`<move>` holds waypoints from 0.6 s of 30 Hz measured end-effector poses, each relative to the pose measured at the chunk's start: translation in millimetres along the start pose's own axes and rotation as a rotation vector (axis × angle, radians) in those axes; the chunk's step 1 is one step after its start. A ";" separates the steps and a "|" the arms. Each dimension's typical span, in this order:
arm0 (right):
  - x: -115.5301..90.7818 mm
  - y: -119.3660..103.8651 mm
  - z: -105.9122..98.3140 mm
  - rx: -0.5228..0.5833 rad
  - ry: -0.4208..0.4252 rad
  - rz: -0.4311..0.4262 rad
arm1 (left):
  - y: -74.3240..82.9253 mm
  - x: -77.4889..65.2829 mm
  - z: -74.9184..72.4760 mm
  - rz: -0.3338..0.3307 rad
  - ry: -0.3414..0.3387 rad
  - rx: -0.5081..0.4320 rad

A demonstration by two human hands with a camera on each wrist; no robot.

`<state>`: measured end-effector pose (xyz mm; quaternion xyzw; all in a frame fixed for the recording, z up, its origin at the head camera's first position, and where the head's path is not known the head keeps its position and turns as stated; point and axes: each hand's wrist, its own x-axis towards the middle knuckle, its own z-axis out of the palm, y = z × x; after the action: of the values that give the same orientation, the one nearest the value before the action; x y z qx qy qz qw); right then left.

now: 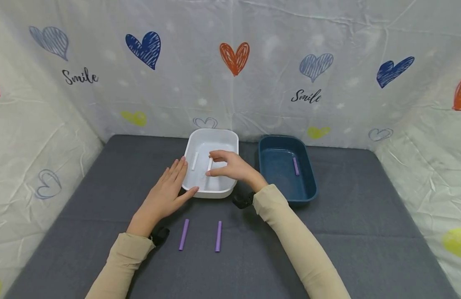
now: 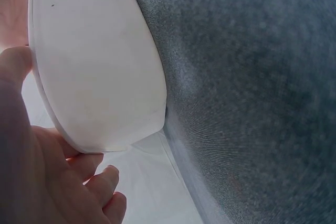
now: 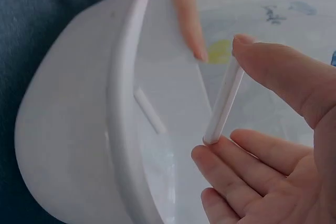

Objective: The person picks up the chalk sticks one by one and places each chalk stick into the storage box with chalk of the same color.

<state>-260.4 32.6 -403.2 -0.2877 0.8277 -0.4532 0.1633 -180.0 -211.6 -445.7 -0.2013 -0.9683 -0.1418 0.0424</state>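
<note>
My right hand (image 1: 232, 165) pinches a short white stick (image 3: 226, 100) by its ends, thumb at one end and fingers at the other, over the white tray (image 1: 211, 193). A second white stick (image 1: 194, 161) lies inside that tray on the left. My left hand (image 1: 166, 194) lies along the tray's near left corner, its fingers extended and touching the rim; in the left wrist view the fingertips (image 2: 110, 177) show beside the tray's outer wall. Two purple sticks, one on the left (image 1: 183, 234) and one on the right (image 1: 218, 236), lie on the cloth in front of the tray.
To the right stands a dark blue tray (image 1: 279, 195) with one purple stick (image 1: 295, 166) in it. Both trays sit on a grey cloth-covered table (image 1: 346, 216). A white curtain (image 1: 267, 25) printed with hearts hangs behind and at both sides.
</note>
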 end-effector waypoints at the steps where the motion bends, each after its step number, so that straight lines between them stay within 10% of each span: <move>1: 1.9 1.1 -1.2 0.005 -0.001 0.006 | 0.4 0.4 0.4 0.000 -0.001 -0.001; 18: 30.8 2.2 -10.0 0.053 -0.027 0.130 | -0.2 1.0 2.0 0.006 0.005 0.006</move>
<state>-290.5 20.8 -400.0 -0.2350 0.8300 -0.4597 0.2111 -181.0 -210.8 -447.5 -0.2035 -0.9680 -0.1394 0.0459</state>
